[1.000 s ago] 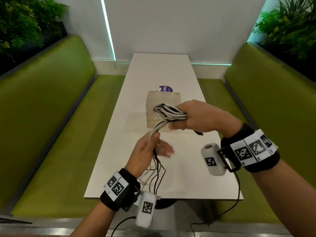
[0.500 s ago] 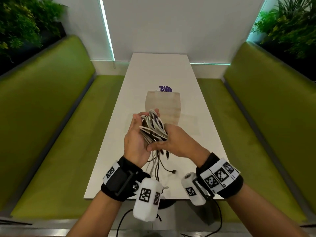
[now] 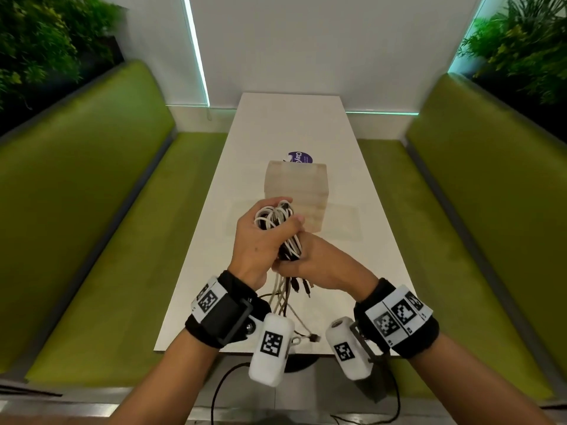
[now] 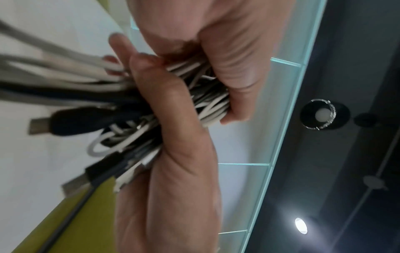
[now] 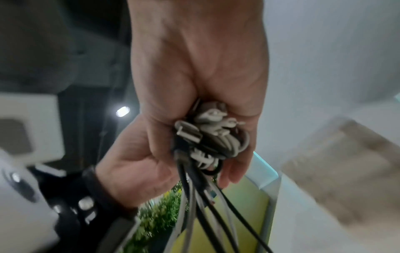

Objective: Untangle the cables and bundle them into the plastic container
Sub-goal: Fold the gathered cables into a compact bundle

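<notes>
Both hands are gripping one bundle of cables (image 3: 277, 228) in the air above the near half of the white table (image 3: 306, 130). The left hand (image 3: 260, 243) is wrapping its curled fingers and thumb around the looped upper part, while the right hand (image 3: 322, 265), touching it at about 4 o'clock, is closing around the lower part. White and black cable ends with plugs are hanging from the bundle toward 6 o'clock, a few trailing onto the table's near edge. The translucent plastic container (image 3: 299, 191) is standing on the table just beyond the hands, at 12 o'clock from them, with a purple sticker (image 3: 299, 157) lying behind it. Green benches (image 3: 92, 210) are flanking the table at 9 and 3 o'clock.
</notes>
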`<state>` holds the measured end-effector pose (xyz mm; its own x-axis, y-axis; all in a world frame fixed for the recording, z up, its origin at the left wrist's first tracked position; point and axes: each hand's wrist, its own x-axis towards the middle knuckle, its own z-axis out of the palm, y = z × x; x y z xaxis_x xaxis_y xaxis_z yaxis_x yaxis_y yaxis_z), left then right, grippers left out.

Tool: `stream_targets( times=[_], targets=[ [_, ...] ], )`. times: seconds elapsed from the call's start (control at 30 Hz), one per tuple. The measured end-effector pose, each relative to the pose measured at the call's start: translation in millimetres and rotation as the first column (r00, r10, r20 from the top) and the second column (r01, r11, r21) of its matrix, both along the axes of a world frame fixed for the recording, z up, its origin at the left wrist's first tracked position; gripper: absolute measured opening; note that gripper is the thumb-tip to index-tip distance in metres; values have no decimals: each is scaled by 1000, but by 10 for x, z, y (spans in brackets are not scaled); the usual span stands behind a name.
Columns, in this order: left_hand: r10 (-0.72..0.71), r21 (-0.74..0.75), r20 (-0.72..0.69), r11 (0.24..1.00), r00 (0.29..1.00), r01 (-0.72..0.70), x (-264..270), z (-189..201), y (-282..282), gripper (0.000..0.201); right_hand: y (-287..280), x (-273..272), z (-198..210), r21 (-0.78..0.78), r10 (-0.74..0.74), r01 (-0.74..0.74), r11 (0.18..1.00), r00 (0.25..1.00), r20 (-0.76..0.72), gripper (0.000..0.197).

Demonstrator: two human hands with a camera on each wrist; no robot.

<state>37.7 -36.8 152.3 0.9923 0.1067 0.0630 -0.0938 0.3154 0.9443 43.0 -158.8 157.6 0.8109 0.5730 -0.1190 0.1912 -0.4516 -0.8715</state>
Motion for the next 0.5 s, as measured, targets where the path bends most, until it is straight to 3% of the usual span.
stream_targets(
  times=[0.13, 0.23, 0.37, 0.5],
  targets=[
    [-114, -44, 2, 992, 993, 114, 0, 27, 32, 25, -46, 8, 10, 102, 34, -25, 995, 996, -79, 11],
    [-141, -37, 4, 989, 990, 141, -9, 36, 45, 21, -51, -14, -11, 145, 17, -8, 989, 998, -64, 25],
    [-142, 0, 0, 990, 990, 142, -39, 66, 27, 22, -1, -62, -100, 130, -29, 31, 991, 999, -18, 14],
    [-150, 68, 55, 987, 987, 146, -45, 64, 39, 28, 30, -97, -131, 177, -94, 95, 980, 996, -13, 22]
  ],
)
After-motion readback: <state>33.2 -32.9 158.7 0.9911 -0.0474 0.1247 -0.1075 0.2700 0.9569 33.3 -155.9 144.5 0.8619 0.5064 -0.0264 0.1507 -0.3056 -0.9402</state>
